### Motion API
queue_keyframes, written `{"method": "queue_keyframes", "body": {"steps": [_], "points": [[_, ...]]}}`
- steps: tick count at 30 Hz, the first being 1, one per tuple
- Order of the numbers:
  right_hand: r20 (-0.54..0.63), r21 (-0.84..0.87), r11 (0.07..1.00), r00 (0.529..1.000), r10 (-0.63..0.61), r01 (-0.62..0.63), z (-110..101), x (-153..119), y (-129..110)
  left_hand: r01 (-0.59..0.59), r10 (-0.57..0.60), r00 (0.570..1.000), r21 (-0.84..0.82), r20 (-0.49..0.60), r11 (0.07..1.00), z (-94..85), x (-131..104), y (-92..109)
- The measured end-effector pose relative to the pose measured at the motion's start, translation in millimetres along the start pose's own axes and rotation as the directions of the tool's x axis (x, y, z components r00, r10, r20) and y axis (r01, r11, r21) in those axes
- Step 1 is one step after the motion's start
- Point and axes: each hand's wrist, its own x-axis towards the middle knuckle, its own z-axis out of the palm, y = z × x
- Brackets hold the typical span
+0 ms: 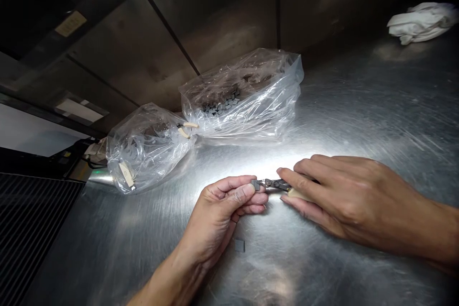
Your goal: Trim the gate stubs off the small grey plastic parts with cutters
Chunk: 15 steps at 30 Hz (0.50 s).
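Observation:
Between its thumb and fingers, my left hand [225,205] pinches a small grey ribbed piece [256,184]. My right hand [337,191] is closed around the pale handles of small cutting pliers [276,184]. The pliers' jaws point left and meet the right edge of the grey piece; the exact contact is too small to tell. A flat grey square piece [239,245] lies on the metal table just below my left hand.
Behind my hands, a clear plastic bag [272,105] holds several grey pieces. Another clear bag [154,153] stands left of it, near pale-handled pliers [186,129] and a pale tool [126,175]. A white cloth [423,23] lies at the far right on the metal table [376,119].

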Motion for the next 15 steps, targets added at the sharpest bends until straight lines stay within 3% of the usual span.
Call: {"method": "queue_keyframes", "body": {"steps": [15], "points": [[-0.035,0.063,0.996,0.997,0.069,-0.067,0.9,3.1,1.3,0.014,-0.015,1.0,-0.064,-0.017,0.998,1.8,-0.5,1.2]]}}
